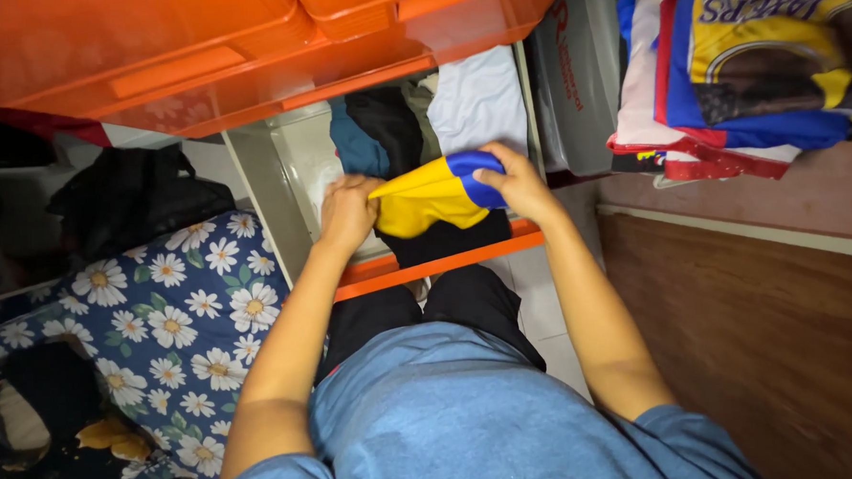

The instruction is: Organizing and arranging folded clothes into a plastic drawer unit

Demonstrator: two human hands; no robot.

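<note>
A folded yellow and blue garment [435, 193] is held over an open plastic drawer [280, 179] with an orange front edge. My left hand [347, 212] grips its left end, fingers curled on the yellow cloth. On the blue part at the right end rests my right hand [512, 180], gripping it. Inside the drawer stand folded clothes: a teal piece [357, 147], a black piece [389, 126] and a white piece [479, 101]. Black cloth [450, 238] lies under the held garment.
An orange plastic drawer unit [207, 48] overhangs at the top. A stack of folded sports jerseys [744, 63] sits on a wooden surface [765, 330] at right. Blue daisy-print bedding [181, 327] and a dark garment [132, 200] lie at left. A grey bin [577, 80] stands beside the drawer.
</note>
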